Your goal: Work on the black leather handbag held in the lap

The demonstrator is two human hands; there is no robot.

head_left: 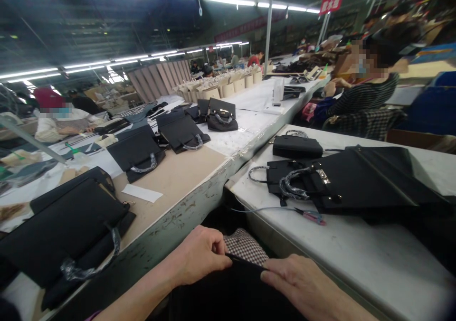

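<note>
A black piece that looks like part of a handbag point(231, 295) lies over my lap at the bottom of the head view. My left hand point(199, 254) pinches its upper edge between thumb and fingers. A short way to the right, my right hand point(294, 276) grips the same edge. Between both hands the edge runs as a narrow strip. Behind it shows a checked cloth point(245, 242). The lower part of the black piece is dark, and its shape is hard to make out.
On the left table point(181, 188) lie several black handbags point(133, 150) with wrapped handles, and a white paper strip point(142, 193). The right table point(356, 250) holds a large black bag point(377, 174), a small one point(297, 145) and a corded pen-like tool point(309, 215). Co-workers point(366, 90) sit beyond.
</note>
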